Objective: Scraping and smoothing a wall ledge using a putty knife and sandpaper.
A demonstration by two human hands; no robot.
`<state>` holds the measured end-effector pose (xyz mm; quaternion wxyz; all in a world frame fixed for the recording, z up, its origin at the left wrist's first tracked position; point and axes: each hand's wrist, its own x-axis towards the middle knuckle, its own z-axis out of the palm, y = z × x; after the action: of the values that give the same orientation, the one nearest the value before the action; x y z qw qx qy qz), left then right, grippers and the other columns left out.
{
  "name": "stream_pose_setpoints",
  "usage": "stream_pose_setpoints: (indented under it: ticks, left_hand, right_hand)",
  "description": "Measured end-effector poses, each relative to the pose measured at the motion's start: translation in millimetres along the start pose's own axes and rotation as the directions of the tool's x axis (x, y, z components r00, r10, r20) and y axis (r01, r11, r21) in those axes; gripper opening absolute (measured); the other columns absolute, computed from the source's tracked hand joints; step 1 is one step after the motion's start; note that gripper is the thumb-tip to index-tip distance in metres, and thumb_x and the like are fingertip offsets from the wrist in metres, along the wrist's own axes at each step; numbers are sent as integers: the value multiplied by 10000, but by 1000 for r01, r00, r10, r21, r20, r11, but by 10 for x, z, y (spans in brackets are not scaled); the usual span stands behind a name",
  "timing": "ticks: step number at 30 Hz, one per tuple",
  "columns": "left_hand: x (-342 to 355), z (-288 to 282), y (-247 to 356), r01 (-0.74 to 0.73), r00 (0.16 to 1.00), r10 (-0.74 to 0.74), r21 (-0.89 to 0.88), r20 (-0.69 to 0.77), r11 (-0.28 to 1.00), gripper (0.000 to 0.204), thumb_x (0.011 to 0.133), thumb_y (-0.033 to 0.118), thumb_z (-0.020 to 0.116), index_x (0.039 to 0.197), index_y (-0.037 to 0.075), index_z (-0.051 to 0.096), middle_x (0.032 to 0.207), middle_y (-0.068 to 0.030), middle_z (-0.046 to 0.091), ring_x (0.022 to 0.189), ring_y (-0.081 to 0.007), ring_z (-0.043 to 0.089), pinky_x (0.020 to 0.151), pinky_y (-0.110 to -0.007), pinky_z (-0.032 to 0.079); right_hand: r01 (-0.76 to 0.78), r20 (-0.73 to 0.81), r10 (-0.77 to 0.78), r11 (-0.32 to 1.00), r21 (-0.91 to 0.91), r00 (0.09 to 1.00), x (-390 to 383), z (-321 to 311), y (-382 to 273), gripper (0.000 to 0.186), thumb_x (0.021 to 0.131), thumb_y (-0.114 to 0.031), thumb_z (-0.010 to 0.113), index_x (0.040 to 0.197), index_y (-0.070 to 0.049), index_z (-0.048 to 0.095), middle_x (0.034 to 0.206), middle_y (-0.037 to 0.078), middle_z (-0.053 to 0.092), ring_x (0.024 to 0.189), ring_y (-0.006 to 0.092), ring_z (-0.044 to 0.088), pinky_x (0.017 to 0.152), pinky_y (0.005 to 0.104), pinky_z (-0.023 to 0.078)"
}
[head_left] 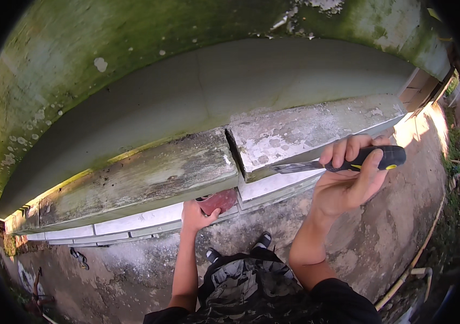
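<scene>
My right hand [351,178] is closed around the black and yellow handle of a scraper [393,157]. Its flat metal blade points left, close to the front edge of the right ledge section [295,132]; whether it touches cannot be made out. White paint flakes in patches on that section. Lower and to the left, my left hand [192,216] grips a bent piece of reddish-brown sandpaper [220,202], thumb on its outer face. This lies just under the front edge of the left ledge section [143,175], which is weathered with dark stains. A dark gap parts the two sections.
Behind the ledge rises a grey-green wall [187,86], with a mossy, peeling surface [95,48] curving above. White tiles [116,224] run below the ledge. Rough concrete ground [132,275] holds a pair of sandals [80,258]; a long pole [411,264] lies at right.
</scene>
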<state>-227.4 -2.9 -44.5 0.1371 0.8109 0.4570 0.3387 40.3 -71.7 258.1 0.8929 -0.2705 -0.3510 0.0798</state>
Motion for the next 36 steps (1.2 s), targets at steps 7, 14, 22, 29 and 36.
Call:
stream_pose_setpoints:
  ticks: [7, 14, 22, 29, 36]
  left_hand:
    - [80, -185, 161, 35, 999, -32, -160, 22, 987, 537, 654, 434, 766, 1004, 30, 716, 949, -210, 723, 887, -417, 689, 822, -457, 542]
    - [77, -170, 116, 43, 990, -12, -214, 143, 976, 701, 651, 447, 780, 1182, 16, 628, 1096, -251, 672, 1010, -450, 645, 893, -484, 515]
    - [135, -312, 242, -4, 997, 26, -272, 78, 962, 572, 664, 442, 764, 1060, 35, 699, 1017, -223, 707, 945, -425, 674, 858, -461, 542]
    - [116, -319, 226, 66, 982, -31, -186, 184, 980, 757, 698, 521, 752, 1232, 9, 594, 1034, -266, 689, 958, -442, 670, 837, -477, 552]
    - [80, -352, 253, 44, 988, -12, -208, 154, 977, 767, 710, 534, 739, 1235, -4, 589, 1054, -280, 675, 960, -441, 672, 843, -475, 552]
  right_hand:
    - [411, 123, -419, 908, 85, 900, -80, -68, -257, 464, 1023, -426, 540, 1316, -127, 340, 845, 70, 489, 636, 181, 546, 593, 379, 579]
    - [424, 508, -423, 898, 122, 751, 40, 225, -103, 415, 982, -300, 667, 1198, -119, 361, 781, 76, 504, 539, 155, 448, 498, 351, 464]
    - [176, 548, -224, 974, 139, 806, -185, 359, 356, 404, 955, -219, 704, 705, -71, 424, 525, -10, 409, 429, 116, 388, 435, 284, 391]
    - [184, 556, -357, 921, 343, 751, -238, 262, -208, 336, 978, -72, 513, 683, -107, 357, 494, -41, 323, 407, 74, 314, 401, 249, 296]
    - [175, 409, -342, 902, 394, 846, -6, 74, -301, 339, 995, -98, 497, 684, -114, 364, 469, -38, 287, 385, 71, 234, 404, 263, 265]
